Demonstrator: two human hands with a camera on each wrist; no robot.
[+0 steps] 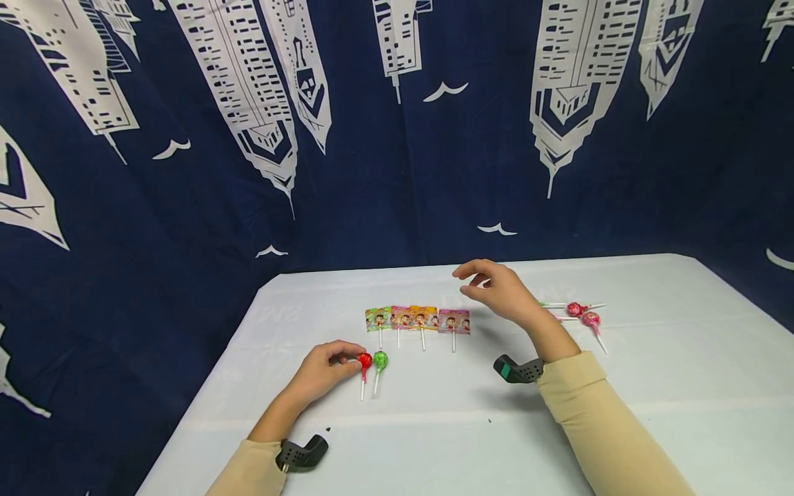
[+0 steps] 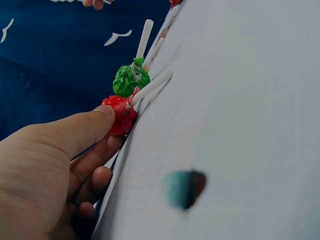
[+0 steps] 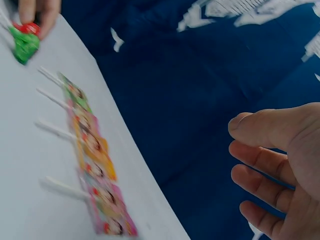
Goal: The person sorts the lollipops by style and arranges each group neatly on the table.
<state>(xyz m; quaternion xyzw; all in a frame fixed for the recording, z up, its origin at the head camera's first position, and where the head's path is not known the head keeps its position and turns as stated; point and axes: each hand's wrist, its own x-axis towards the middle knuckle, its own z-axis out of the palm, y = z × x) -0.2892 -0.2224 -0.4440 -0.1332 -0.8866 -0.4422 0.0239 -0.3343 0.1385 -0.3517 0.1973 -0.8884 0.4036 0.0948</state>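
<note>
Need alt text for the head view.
Left hand holds a red lollipop beside a green lollipop on a white table; the right hand hovers, empty, near a row of four flat-wrapped lollipops. More lollipops lie farther right. A patterned navy cloth hangs behind.

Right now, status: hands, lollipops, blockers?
Left hand pinches red lollipop, green lollipop beside it. Right hand raised, empty. Four flat-wrapped lollipops lined up. Head view: right forearm partly hides rightmost lollipops.
</note>
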